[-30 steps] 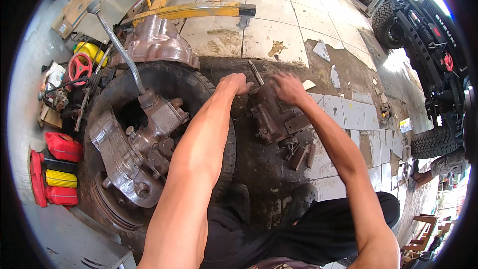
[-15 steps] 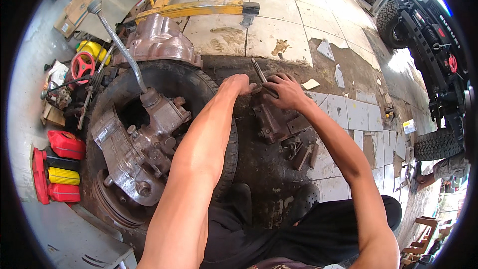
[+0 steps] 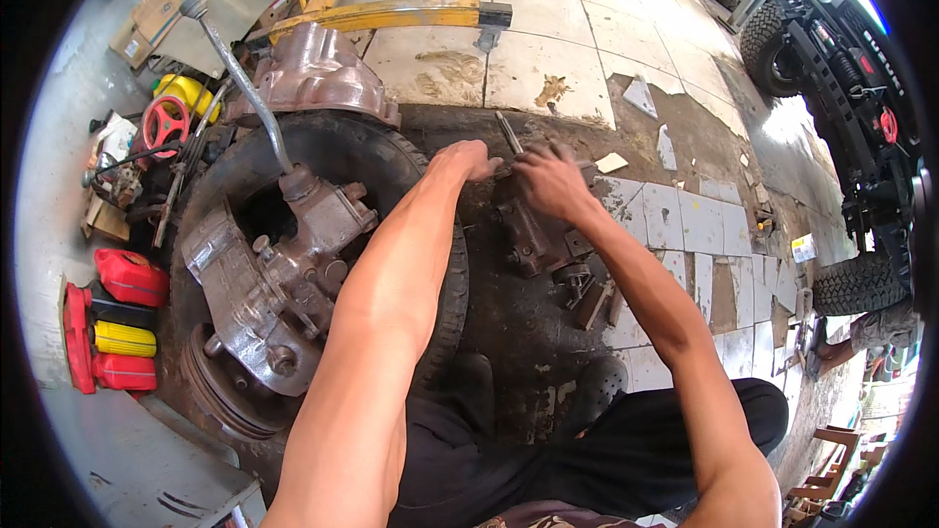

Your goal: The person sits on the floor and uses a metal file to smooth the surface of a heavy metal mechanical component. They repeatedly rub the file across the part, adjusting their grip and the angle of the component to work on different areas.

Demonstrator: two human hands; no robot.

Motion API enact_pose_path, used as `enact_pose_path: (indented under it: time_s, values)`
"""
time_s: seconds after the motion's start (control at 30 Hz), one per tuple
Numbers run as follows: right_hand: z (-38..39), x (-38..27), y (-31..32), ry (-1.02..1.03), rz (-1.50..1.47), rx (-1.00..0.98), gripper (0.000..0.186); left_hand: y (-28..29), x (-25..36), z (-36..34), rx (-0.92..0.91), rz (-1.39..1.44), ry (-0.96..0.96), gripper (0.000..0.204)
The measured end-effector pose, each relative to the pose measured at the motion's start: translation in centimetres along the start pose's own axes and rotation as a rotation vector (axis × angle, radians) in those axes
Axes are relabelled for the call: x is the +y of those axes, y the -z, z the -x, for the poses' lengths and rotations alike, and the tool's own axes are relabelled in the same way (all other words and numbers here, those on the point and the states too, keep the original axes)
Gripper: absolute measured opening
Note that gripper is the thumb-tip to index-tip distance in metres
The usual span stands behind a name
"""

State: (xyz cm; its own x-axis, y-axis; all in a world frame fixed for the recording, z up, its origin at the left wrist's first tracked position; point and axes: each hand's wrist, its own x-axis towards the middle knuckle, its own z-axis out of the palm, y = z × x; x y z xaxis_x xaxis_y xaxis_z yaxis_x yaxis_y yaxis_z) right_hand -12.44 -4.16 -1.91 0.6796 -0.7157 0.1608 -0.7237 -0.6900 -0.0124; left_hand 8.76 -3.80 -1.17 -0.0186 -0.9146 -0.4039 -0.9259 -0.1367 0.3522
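Ahead of me on the dark floor lies a rusty metal housing [image 3: 529, 240], with a bright shaft [image 3: 508, 133] sticking out at its far end. My left hand [image 3: 469, 160] is closed at that far end, left of the shaft; what its fingers hold is hidden. Over the top of the housing, right beside the shaft, is my right hand [image 3: 554, 181], its fingers smeared by motion. To the left, a greasy gearbox [image 3: 264, 293] with a long bent gear lever [image 3: 240, 88] rests on a tyre [image 3: 452, 303].
A brown bell-shaped casting [image 3: 313, 78] stands beyond the tyre, near a yellow steel frame [image 3: 411, 14]. Small metal pieces [image 3: 592, 303] lie by the housing. Broken tiles [image 3: 665, 220] cover the floor at right. Red canisters [image 3: 132, 279] stand at left; a black vehicle [image 3: 841, 88] is far right.
My right hand has shifted slightly left and its fingers have moved over the housing's end near the shaft. The left hand stays almost in place. The view has tilted a little.
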Motion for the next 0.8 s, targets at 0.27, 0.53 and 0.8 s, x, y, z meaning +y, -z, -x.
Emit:
enact_pose_path:
  time_s: [0.27, 0.53, 0.8]
  values:
    - [0.1, 1.5, -1.0, -0.067, -0.141, 0.179, 0.033, 0.9, 0.3, 1.1, -0.066, -0.002, 0.042, 0.06]
    - [-0.1, 1.4, -0.3, -0.102, -0.08, 0.171, 0.031, 1.5, -0.2, 1.2, -0.06, -0.019, -0.012, 0.061]
    - [-0.6, 0.3, -1.2, -0.355, -0.105, 0.195, 0.031, 1.1, 0.2, 1.3, -0.073, -0.016, 0.017, 0.06]
